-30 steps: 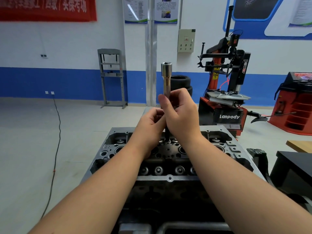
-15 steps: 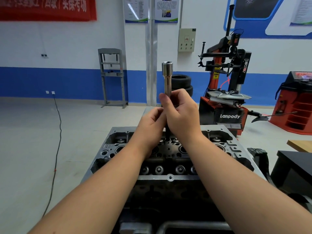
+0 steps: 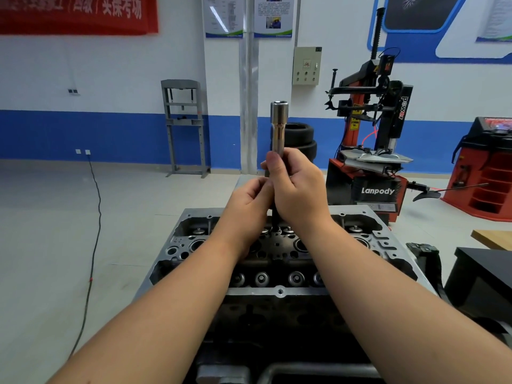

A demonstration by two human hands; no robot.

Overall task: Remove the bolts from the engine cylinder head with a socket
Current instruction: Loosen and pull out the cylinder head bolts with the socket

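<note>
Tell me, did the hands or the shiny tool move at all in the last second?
Hardly. The right hand keeps its grip on the upright socket, and the left hand still pinches just below it. Nothing was let go or picked up. The cylinder head stayed put underneath.

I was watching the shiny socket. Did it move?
No. The socket still stands upright in front of the stacked tyres, held by the right hand.

Both hands crowd the middle of the engine head

The left hand and right hand grip the upright socket over the cylinder head, blocking its centre; the outer bays at either end lie open from above.
</note>
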